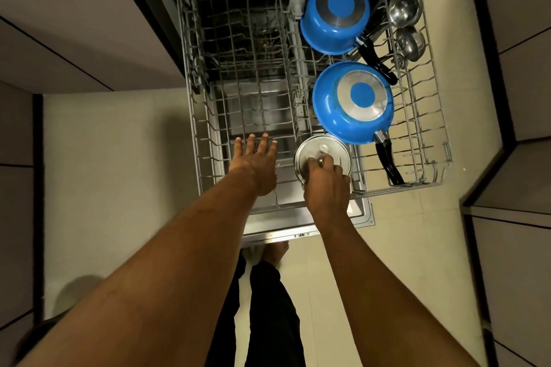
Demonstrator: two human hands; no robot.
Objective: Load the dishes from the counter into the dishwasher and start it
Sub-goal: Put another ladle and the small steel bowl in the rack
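One wire rack [195,128] is counted. In it two blue pans are counted, a farther pan [335,16] and a nearer pan [351,101]. Two black handles are counted with them, one to each: the farther handle [377,59] and the nearer handle [389,162]. One steel lid [322,155] is counted. Two round steel pieces are counted, a farther steel piece [404,7] and a nearer steel piece [411,42]; whether ladles or small bowls cannot be told.
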